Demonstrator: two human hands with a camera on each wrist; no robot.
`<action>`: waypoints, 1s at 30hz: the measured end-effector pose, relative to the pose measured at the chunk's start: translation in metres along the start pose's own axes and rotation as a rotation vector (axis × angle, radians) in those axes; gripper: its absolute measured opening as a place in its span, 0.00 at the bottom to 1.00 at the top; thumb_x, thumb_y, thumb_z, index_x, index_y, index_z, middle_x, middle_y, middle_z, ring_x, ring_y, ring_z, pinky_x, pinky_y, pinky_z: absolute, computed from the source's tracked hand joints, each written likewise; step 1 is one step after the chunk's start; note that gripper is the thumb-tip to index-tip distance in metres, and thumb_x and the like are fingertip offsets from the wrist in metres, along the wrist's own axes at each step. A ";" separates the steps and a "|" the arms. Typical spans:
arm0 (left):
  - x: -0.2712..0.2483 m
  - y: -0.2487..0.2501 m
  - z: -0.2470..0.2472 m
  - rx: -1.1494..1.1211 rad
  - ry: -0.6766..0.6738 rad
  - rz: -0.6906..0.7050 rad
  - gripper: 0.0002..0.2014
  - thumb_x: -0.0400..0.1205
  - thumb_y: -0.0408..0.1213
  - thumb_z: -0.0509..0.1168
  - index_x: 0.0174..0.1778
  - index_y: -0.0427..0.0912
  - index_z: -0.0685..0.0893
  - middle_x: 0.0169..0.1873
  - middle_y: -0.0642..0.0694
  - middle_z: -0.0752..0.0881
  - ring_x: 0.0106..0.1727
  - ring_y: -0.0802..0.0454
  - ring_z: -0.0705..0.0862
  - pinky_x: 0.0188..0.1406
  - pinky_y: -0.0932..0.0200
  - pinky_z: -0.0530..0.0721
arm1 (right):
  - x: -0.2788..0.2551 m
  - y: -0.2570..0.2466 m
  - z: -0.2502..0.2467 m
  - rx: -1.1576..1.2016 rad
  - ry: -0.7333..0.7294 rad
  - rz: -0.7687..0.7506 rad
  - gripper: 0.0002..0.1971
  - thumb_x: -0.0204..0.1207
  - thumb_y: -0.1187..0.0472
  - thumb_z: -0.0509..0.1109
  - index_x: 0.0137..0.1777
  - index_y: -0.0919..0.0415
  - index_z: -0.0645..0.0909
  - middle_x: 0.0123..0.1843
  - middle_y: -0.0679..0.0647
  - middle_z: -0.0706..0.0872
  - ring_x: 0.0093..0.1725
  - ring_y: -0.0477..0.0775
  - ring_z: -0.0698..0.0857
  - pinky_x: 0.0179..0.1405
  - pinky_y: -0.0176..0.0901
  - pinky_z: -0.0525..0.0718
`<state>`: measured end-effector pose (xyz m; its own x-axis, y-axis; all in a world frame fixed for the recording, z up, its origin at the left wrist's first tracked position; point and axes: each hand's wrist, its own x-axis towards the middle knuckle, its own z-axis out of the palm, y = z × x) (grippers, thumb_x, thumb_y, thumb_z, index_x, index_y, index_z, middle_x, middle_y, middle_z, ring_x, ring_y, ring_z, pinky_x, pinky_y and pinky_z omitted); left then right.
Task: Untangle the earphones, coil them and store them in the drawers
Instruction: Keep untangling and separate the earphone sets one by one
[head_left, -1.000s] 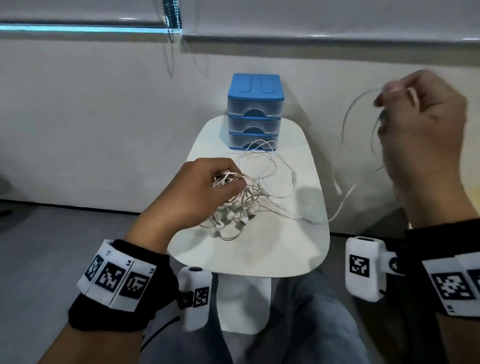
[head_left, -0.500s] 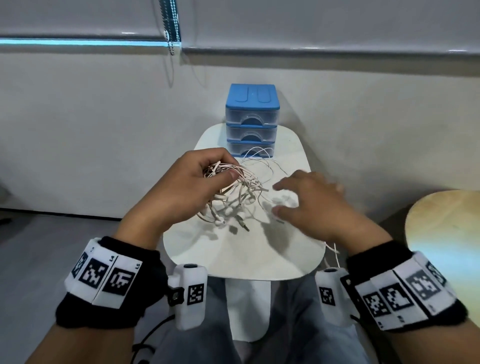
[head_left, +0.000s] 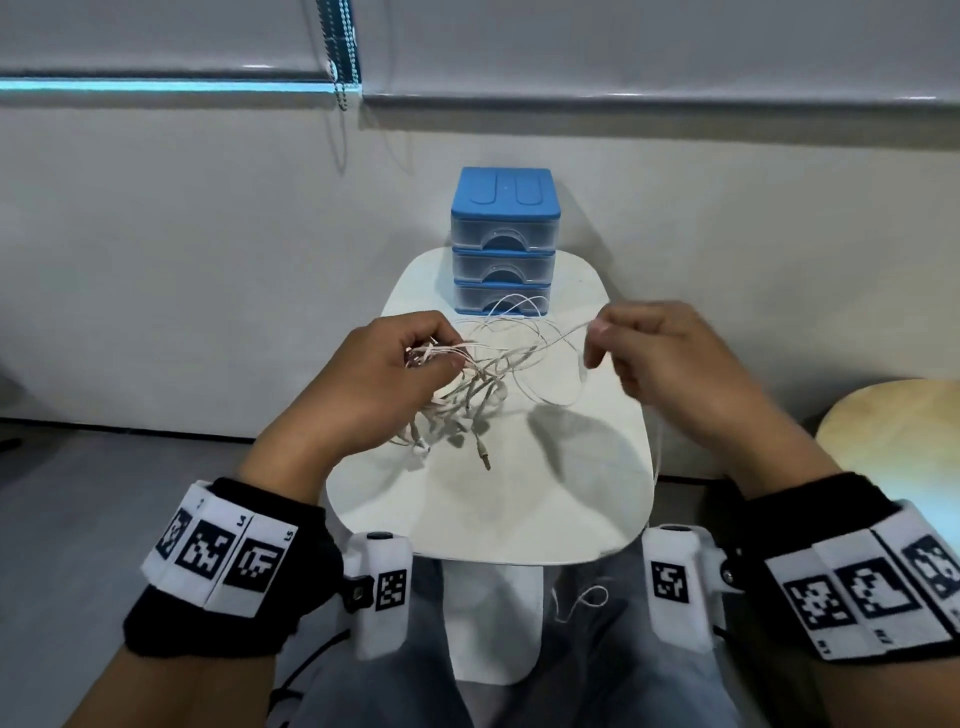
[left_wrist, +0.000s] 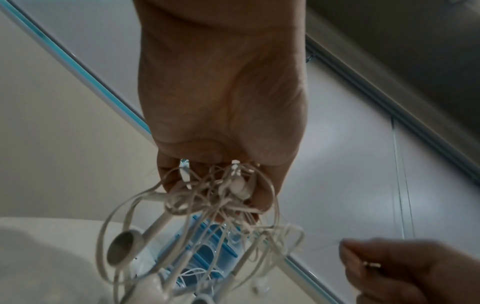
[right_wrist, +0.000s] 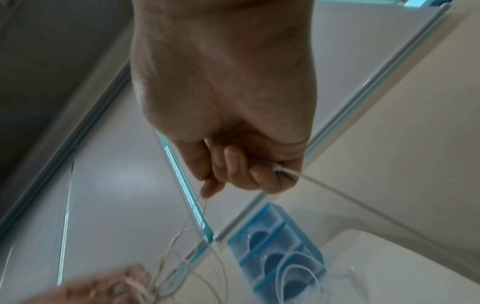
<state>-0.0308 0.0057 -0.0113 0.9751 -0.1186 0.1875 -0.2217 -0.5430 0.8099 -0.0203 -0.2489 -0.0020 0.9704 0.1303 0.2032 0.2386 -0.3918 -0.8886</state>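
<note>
A tangle of white earphones (head_left: 470, 395) hangs above the small white table (head_left: 571, 499). My left hand (head_left: 384, 369) grips the knot of cords (left_wrist: 221, 195) from above, with earbuds and a jack plug (head_left: 483, 457) dangling below. To its right, my right hand (head_left: 654, 353) pinches one loose cord (right_wrist: 279, 170) between curled fingers, held away from the knot. The blue three-drawer box (head_left: 503, 244) stands at the table's far edge, all drawers closed; a cord loop lies against its bottom drawer.
A white wall runs close behind the table. A round wooden stool top (head_left: 893, 431) sits at the right. A blind's bead chain (head_left: 340, 52) hangs above. Another white cord (head_left: 582, 603) lies on my lap below the table's near edge.
My right hand dropped from high on the right to the table, then rose pinching a cord. The left hand lifted the tangle slightly. The view shifted downward.
</note>
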 end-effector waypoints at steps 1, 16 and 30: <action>0.000 -0.001 0.002 0.010 -0.015 -0.007 0.03 0.84 0.41 0.72 0.45 0.51 0.88 0.34 0.51 0.87 0.30 0.57 0.80 0.38 0.57 0.80 | 0.000 -0.006 -0.004 0.060 0.064 -0.024 0.16 0.78 0.56 0.68 0.30 0.62 0.81 0.19 0.41 0.69 0.22 0.42 0.66 0.31 0.43 0.62; 0.000 0.007 0.013 0.061 -0.194 -0.020 0.05 0.80 0.44 0.76 0.45 0.50 0.87 0.25 0.59 0.81 0.27 0.59 0.74 0.28 0.67 0.71 | -0.004 -0.043 -0.030 0.584 0.676 -0.329 0.16 0.80 0.66 0.59 0.29 0.57 0.74 0.38 0.57 0.89 0.44 0.61 0.90 0.41 0.45 0.78; -0.004 0.012 0.019 0.047 -0.272 0.154 0.05 0.82 0.45 0.76 0.47 0.50 0.87 0.38 0.47 0.88 0.41 0.42 0.84 0.48 0.41 0.85 | -0.003 -0.041 -0.011 0.134 0.180 -0.224 0.14 0.73 0.57 0.78 0.43 0.52 0.72 0.23 0.42 0.71 0.22 0.45 0.64 0.24 0.38 0.63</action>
<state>-0.0371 -0.0165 -0.0125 0.8971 -0.4174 0.1451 -0.3728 -0.5385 0.7556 -0.0328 -0.2437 0.0384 0.8880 0.0315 0.4588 0.4517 -0.2462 -0.8575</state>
